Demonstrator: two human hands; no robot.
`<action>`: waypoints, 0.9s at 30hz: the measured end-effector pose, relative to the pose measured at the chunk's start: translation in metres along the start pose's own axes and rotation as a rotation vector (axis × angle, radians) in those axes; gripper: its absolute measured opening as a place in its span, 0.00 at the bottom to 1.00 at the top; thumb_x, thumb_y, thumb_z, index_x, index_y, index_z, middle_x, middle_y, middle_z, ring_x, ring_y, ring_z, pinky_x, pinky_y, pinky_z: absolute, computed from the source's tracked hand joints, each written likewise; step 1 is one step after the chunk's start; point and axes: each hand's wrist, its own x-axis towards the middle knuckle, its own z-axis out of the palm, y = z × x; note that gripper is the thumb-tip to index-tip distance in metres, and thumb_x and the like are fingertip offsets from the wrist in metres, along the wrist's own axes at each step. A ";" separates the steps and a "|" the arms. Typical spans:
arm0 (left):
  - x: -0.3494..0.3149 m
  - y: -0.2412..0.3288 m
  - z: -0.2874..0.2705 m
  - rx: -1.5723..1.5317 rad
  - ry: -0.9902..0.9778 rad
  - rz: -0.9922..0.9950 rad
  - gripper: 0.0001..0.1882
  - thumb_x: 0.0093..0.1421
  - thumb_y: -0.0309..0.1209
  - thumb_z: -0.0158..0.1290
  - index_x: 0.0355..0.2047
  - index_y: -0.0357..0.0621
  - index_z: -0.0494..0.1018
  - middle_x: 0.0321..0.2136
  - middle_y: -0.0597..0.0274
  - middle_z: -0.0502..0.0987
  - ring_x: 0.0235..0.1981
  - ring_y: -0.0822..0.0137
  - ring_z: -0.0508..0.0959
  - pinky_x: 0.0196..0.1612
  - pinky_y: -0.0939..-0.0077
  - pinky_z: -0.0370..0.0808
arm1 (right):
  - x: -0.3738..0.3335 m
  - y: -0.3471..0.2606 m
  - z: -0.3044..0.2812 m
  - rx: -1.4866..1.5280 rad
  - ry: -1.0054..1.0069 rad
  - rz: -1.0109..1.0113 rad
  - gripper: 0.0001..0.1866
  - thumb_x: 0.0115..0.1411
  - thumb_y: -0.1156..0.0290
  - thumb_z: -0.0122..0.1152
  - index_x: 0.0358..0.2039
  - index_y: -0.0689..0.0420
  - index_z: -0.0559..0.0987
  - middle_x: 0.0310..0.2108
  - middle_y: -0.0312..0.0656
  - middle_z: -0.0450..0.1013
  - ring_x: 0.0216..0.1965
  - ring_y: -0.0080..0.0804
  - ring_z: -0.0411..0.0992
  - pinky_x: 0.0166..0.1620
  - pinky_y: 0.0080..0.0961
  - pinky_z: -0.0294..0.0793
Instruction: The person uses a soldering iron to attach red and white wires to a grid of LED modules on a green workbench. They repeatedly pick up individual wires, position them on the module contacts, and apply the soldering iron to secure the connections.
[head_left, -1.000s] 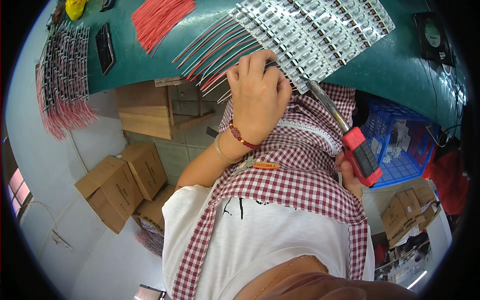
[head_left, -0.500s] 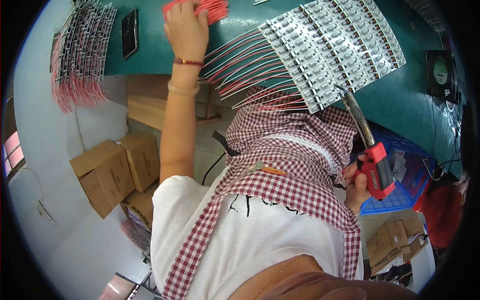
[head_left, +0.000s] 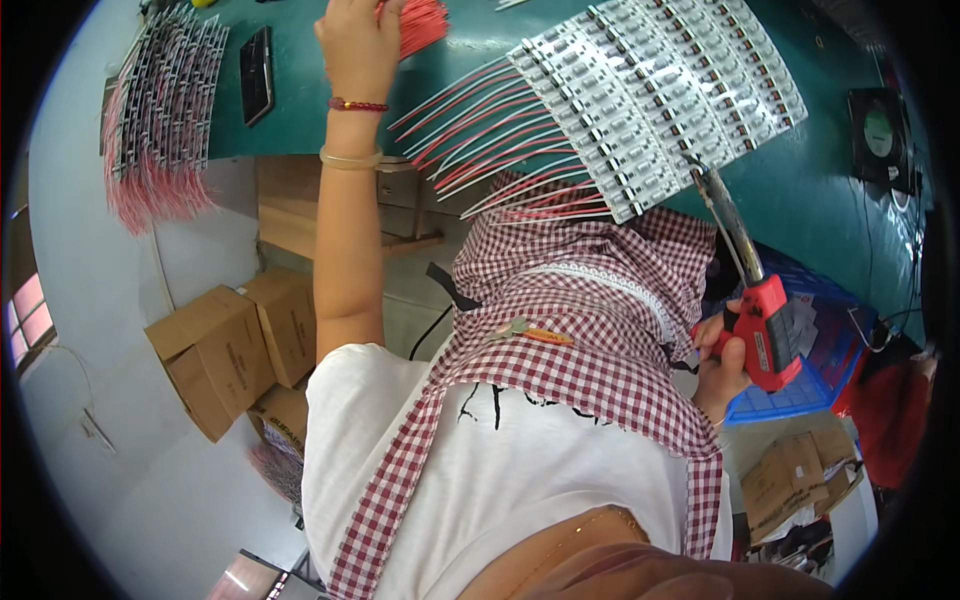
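My left hand (head_left: 358,45) reaches far across the green table (head_left: 300,110) and closes on a loose bundle of red wires (head_left: 425,22) at the top edge. My right hand (head_left: 722,362) stays low on the right, gripping the red handle of a soldering gun (head_left: 765,325). The gun's metal tip points up at the near corner of a white panel of small circuit boards (head_left: 660,90). Red and white wires (head_left: 480,135) fan out from the panel's left edge. A red-checked scarf (head_left: 590,320) hangs over my chest.
A black phone (head_left: 257,75) lies on the table to the left of my arm. Further left is a stack of finished boards with red wires (head_left: 160,110). Cardboard boxes (head_left: 215,345) stand on the floor. A blue crate (head_left: 800,395) and a black fan (head_left: 880,130) are on the right.
My left hand left the wired edge of the panel and stretched up and left to the loose red wire bundle. My right hand kept hold of the soldering gun.
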 end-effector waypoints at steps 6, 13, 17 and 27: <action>-0.032 0.109 -0.035 -0.447 -0.112 0.102 0.05 0.55 0.18 0.58 0.32 0.38 0.77 0.28 0.59 0.78 0.29 0.63 0.78 0.35 0.73 0.75 | -0.007 0.004 -0.006 0.028 -0.012 0.005 0.33 0.62 0.47 0.60 0.52 0.65 0.67 0.18 0.37 0.66 0.15 0.21 0.60 0.23 0.20 0.64; -0.101 0.205 -0.058 -0.464 -0.339 -0.013 0.08 0.46 0.23 0.62 0.25 0.44 0.73 0.48 0.56 0.75 0.50 0.53 0.72 0.53 0.57 0.64 | -0.038 0.021 -0.025 0.027 -0.083 0.211 0.37 0.58 0.45 0.63 0.54 0.65 0.68 0.19 0.38 0.67 0.17 0.22 0.60 0.26 0.23 0.64; -0.110 0.206 -0.048 -0.431 -0.346 -0.028 0.08 0.46 0.23 0.61 0.24 0.44 0.72 0.56 0.51 0.71 0.53 0.48 0.70 0.56 0.55 0.63 | -0.042 0.033 -0.031 0.036 -0.168 0.265 0.29 0.60 0.47 0.63 0.43 0.63 0.74 0.22 0.36 0.69 0.22 0.21 0.63 0.28 0.22 0.63; -0.107 0.210 -0.051 -0.416 -0.364 -0.047 0.07 0.47 0.23 0.59 0.25 0.36 0.72 0.54 0.47 0.70 0.53 0.48 0.70 0.57 0.52 0.62 | -0.048 0.048 -0.037 -0.016 -0.075 0.252 0.18 0.57 0.56 0.69 0.33 0.61 0.79 0.25 0.35 0.73 0.24 0.22 0.69 0.28 0.21 0.67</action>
